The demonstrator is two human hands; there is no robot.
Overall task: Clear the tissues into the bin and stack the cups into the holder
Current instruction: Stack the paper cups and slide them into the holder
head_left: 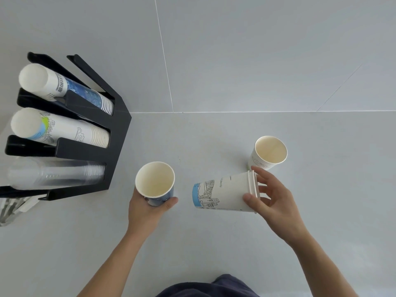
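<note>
Gripping an upright blue-patterned cup [155,183] from its near side, the left hand [145,209] wraps its base. The right hand [272,200] pinches the rims of two nested cups [225,191] tipped sideways, base pointing left. Another cup [269,153] stands just beyond. The black holder [115,133], far left, is partly cut off.

Black cup holder [120,133] at left; white cup with blue base [155,185] at centre; white cup, blue-banded, black line drawings [222,192] at lower right.
</note>
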